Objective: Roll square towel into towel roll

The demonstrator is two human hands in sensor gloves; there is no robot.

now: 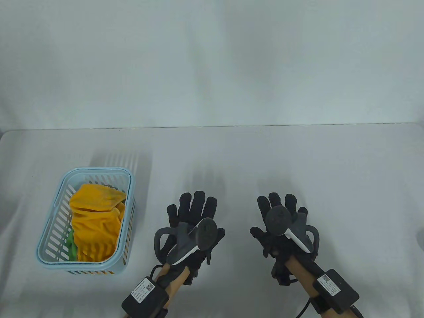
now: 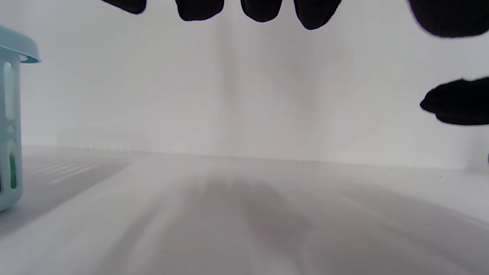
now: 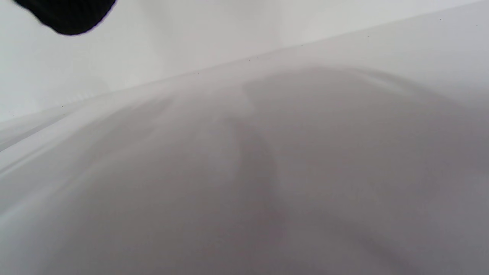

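A crumpled yellow towel point(image 1: 94, 222) fills the pale blue basket point(image 1: 53, 228) at lower left; both hands, left point(image 1: 193, 225) and right point(image 1: 281, 225), hover apart with fingers spread, holding nothing.

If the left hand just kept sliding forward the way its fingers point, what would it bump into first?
Probably nothing on the table: the left hand points toward the far edge of the white table, and that stretch looks bare. The light blue slotted plastic basket sits off to its left, outside that line.
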